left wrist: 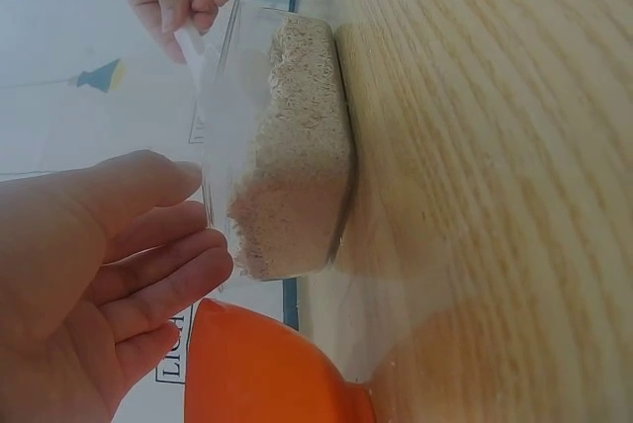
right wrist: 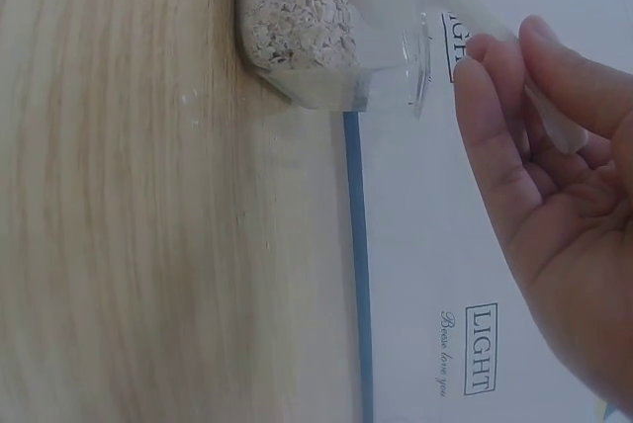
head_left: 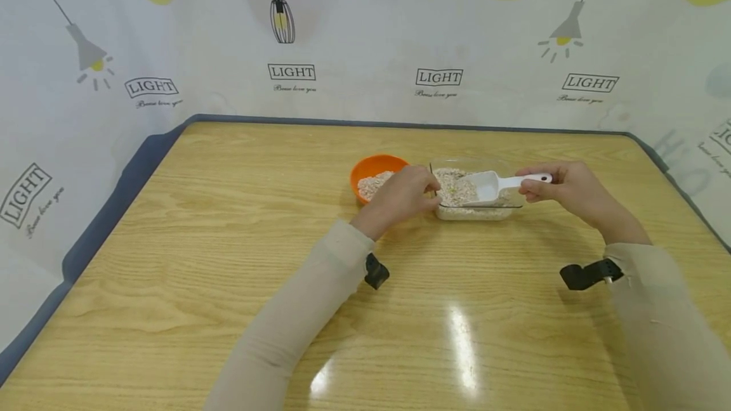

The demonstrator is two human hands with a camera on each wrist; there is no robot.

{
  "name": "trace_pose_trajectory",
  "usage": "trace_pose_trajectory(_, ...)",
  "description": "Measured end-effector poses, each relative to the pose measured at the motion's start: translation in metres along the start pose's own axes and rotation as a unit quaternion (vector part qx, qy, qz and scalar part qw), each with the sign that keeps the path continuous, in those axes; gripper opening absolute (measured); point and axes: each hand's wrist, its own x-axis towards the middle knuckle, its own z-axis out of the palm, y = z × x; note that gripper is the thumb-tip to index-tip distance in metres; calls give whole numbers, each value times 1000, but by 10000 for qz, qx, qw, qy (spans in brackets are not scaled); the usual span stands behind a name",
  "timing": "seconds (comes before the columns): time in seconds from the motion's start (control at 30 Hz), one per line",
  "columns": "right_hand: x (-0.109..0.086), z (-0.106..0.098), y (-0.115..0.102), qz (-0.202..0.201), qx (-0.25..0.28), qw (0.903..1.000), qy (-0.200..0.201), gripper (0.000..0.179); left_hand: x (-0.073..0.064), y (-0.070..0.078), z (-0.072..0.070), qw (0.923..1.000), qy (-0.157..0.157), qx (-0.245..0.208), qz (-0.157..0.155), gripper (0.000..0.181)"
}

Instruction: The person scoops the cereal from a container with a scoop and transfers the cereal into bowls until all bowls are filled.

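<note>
A clear glass container holds oat flakes. My left hand grips its left rim, with the thumb and fingertips at the glass edge in the left wrist view. In my right hand is the handle of a white scoop, pinched between thumb and fingers. The scoop's blade dips into the container, its front edge among the flakes. Just left of the container stands an orange bowl with more flakes in it, partly hidden behind my left hand.
Everything stands on a wood-grain table. A pale curtain printed with lamps surrounds its back and sides. Black straps sit at both wrists over the beige sleeves.
</note>
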Motion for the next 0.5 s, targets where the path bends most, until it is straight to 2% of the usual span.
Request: trace_pose_trajectory(0.5,-5,-6,-1,-132,249,9995,149,39,0,0,1,10000,41,50,67,38)
